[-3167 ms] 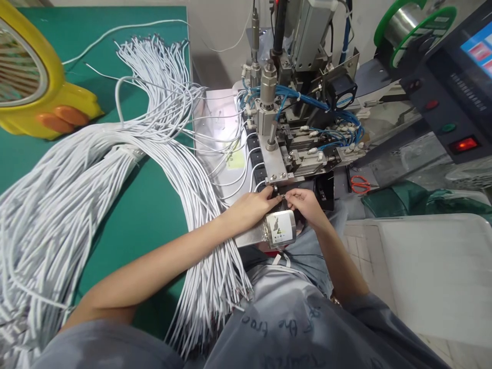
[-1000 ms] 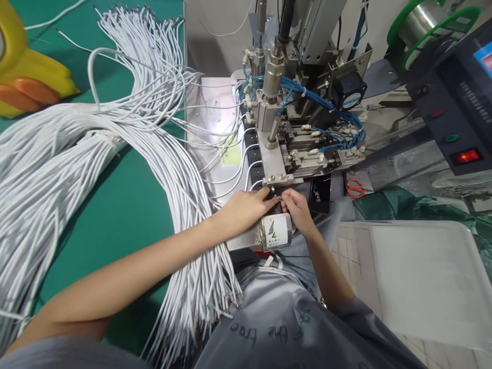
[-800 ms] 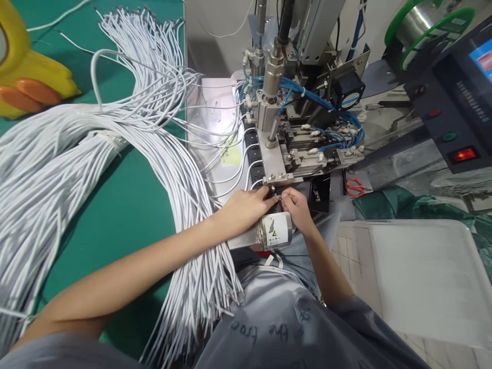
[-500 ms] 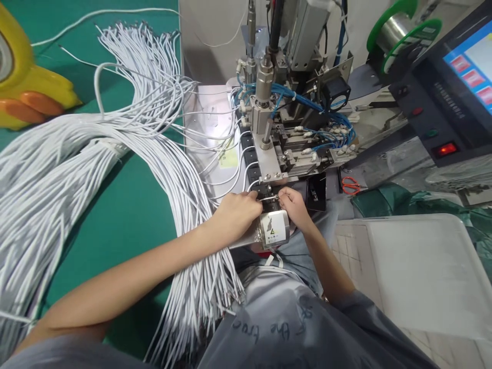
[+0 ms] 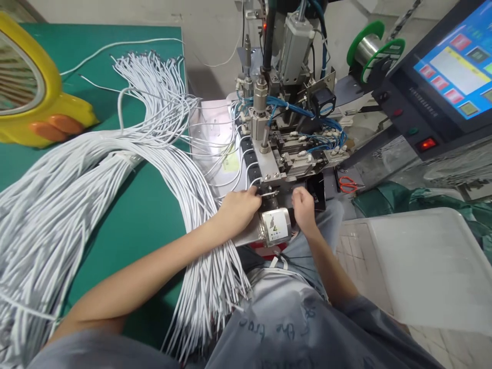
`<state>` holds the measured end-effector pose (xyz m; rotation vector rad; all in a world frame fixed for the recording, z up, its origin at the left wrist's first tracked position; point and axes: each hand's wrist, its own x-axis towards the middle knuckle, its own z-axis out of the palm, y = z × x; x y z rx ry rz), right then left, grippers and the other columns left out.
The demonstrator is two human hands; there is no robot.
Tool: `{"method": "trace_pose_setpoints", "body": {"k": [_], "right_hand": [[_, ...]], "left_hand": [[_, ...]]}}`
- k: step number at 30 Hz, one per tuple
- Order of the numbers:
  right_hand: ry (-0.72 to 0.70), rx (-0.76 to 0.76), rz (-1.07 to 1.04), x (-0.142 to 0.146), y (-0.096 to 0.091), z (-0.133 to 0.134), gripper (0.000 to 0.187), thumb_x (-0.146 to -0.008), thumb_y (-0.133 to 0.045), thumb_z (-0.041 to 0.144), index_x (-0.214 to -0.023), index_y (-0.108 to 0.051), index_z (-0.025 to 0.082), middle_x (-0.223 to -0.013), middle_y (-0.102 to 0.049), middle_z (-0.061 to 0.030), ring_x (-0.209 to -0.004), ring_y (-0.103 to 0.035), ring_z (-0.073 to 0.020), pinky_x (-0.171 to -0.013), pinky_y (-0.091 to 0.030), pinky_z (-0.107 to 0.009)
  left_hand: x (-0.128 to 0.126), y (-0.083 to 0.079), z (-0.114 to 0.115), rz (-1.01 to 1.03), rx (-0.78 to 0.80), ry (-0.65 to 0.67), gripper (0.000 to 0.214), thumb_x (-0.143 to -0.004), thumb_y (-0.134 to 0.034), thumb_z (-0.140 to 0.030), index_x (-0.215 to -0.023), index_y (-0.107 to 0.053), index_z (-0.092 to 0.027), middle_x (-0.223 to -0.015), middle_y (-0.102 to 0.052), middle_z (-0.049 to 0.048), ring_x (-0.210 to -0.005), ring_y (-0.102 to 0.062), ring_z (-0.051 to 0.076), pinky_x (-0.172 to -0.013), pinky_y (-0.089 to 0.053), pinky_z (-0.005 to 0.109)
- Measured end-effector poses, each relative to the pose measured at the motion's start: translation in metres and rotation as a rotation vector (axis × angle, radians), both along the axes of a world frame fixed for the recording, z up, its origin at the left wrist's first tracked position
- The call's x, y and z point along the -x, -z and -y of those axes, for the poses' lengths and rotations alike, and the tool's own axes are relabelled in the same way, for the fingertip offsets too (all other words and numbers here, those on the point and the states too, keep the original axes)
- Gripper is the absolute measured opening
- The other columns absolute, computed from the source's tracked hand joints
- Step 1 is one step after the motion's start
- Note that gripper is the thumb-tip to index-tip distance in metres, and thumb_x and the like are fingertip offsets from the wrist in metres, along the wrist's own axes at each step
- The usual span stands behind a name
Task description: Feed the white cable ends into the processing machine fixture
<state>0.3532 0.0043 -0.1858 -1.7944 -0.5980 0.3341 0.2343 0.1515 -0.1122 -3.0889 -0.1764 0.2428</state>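
My left hand (image 5: 241, 211) is closed round a white cable (image 5: 268, 194), and the cable's end sticks out to the right past my fingers. That end lies at the front black clamp block of the soldering machine (image 5: 267, 166). My right hand (image 5: 304, 209) is curled closed just right of the cable end and apart from it. Whatever it may hold is hidden. A small clear container with a white label (image 5: 277, 225) sits between my hands, at the near edge of the machine. Several more white cables run into the row of black blocks (image 5: 251, 160).
A big bundle of white cables (image 5: 161, 154) lies across the green mat (image 5: 126, 220) at left, beside a yellow duck-shaped thing (image 5: 69, 110). At right are a solder wire spool (image 5: 367, 48), a control screen (image 5: 453, 66), red-handled scissors (image 5: 347, 184) and a translucent plastic lid (image 5: 430, 266).
My right hand has moved off the cable end, to the right. My left hand keeps its place on the cable. The whole view has shifted, showing more of the screen.
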Motion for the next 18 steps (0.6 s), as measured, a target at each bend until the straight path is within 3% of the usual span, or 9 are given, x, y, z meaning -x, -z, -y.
{"method": "trace_pose_setpoints", "body": {"k": [3,6,8,10,12,18], "right_hand": [[0.061,0.014,0.145,0.034,-0.024,0.018,0.025,-0.090,-0.040,0.032,-0.071,-0.048,0.018,-0.059,-0.043,0.0017,-0.052,-0.038,-0.0108,-0.051,-0.030,-0.023],[-0.263,0.182,0.147,0.077,-0.038,0.027,0.021,-0.088,-0.045,0.028,-0.074,-0.058,0.018,-0.059,-0.055,-0.0003,-0.054,-0.048,-0.0123,-0.055,-0.034,-0.025],[-0.509,0.301,0.086,0.100,-0.036,0.026,0.019,-0.086,-0.049,0.029,-0.078,-0.062,0.018,-0.065,-0.062,-0.0021,-0.058,-0.054,-0.0144,-0.059,-0.036,-0.026],[-0.642,0.328,-0.001,0.115,-0.028,0.021,0.016,-0.085,-0.052,0.028,-0.080,-0.063,0.018,-0.073,-0.066,-0.0029,-0.064,-0.057,-0.0156,-0.062,-0.037,-0.026],[-0.673,0.278,-0.078,0.123,-0.020,0.017,0.013,-0.084,-0.051,0.023,-0.079,-0.062,0.018,-0.075,-0.065,-0.0024,-0.067,-0.056,-0.0150,-0.064,-0.038,-0.025],[-0.533,0.285,-0.128,0.132,-0.014,0.020,0.009,-0.079,-0.041,0.016,-0.074,-0.049,0.018,-0.060,-0.048,0.0027,-0.055,-0.044,-0.0117,-0.053,-0.030,-0.023]], "left_hand": [[-0.002,-0.001,-0.006,0.028,-0.045,-0.067,0.034,-0.083,-0.034,-0.006,-0.104,-0.060,-0.009,-0.086,-0.056,0.0122,-0.065,-0.059,0.018,-0.050,-0.035,0.025],[-0.003,0.002,-0.011,0.054,-0.035,-0.085,0.039,-0.082,-0.032,-0.005,-0.112,-0.057,-0.010,-0.086,-0.056,0.0116,-0.065,-0.058,0.016,-0.051,-0.034,0.025],[-0.002,0.004,-0.013,0.071,0.000,-0.083,0.038,-0.083,-0.032,-0.006,-0.110,-0.058,-0.010,-0.085,-0.056,0.0116,-0.064,-0.058,0.016,-0.051,-0.032,0.025],[-0.002,0.006,-0.014,0.084,0.028,-0.085,0.036,-0.083,-0.032,-0.008,-0.107,-0.059,-0.010,-0.085,-0.057,0.0118,-0.064,-0.058,0.017,-0.050,-0.031,0.025],[-0.002,0.007,-0.016,0.087,0.041,-0.080,0.035,-0.083,-0.033,-0.008,-0.105,-0.060,-0.010,-0.083,-0.057,0.0120,-0.064,-0.058,0.019,-0.050,-0.029,0.026],[-0.003,-0.005,-0.007,0.083,0.053,-0.075,0.029,-0.083,-0.033,-0.008,-0.086,-0.062,-0.007,-0.077,-0.058,0.0121,-0.060,-0.055,0.016,-0.049,-0.025,0.026]]}}
